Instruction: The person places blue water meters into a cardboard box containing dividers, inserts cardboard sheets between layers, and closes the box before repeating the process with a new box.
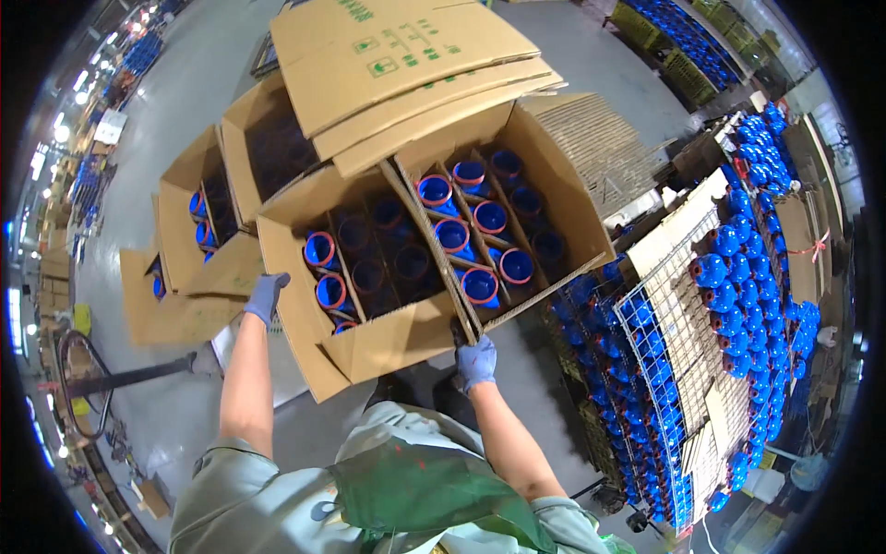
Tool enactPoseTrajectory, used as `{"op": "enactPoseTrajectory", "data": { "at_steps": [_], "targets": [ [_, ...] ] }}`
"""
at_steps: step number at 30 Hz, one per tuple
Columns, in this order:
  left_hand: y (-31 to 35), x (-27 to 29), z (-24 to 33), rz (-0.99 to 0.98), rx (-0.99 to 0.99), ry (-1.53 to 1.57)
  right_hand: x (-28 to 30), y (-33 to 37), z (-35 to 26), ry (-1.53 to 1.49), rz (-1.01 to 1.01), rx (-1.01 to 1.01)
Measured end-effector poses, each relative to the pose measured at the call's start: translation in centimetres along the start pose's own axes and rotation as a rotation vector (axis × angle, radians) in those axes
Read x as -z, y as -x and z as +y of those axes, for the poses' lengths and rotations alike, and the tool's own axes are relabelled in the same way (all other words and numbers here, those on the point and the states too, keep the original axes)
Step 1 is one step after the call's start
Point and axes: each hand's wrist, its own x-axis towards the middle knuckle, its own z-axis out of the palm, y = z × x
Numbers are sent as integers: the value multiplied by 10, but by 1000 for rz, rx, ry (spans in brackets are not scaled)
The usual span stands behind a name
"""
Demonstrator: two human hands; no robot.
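In front of me stands an open cardboard box [397,340] holding blue cups with red rims [453,234]. Cardboard dividers [426,245] split its inside, and the dark parts between the cups are hard to read. A blue-purple glove covers my left hand [266,297], which grips the box's near-left edge. My right hand [476,362], gloved too, is closed on the near edge by the middle divider; its fingers are partly hidden.
Flattened cartons [406,60] lie stacked over the box's far side. More open boxes [198,217] of cups stand at the left. To the right, wire racks [651,360] carry many rounded blue items [729,277]. A black bar with a curved handle [138,374] reaches in from the left.
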Motion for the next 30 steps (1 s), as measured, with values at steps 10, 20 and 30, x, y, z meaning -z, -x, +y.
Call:
{"op": "enactPoseTrajectory", "data": {
  "at_steps": [10, 20, 30],
  "targets": [
    [75, -54, 26, -49, 141, 412, -7, -14, 30, 342, 170, 161],
    [70, -45, 116, -420, 145, -726, -19, -11, -2, -71, 165, 22],
    [-142, -139, 300, 370, -312, -219, 41, -11, -64, 588, -479, 73]
  ]
}}
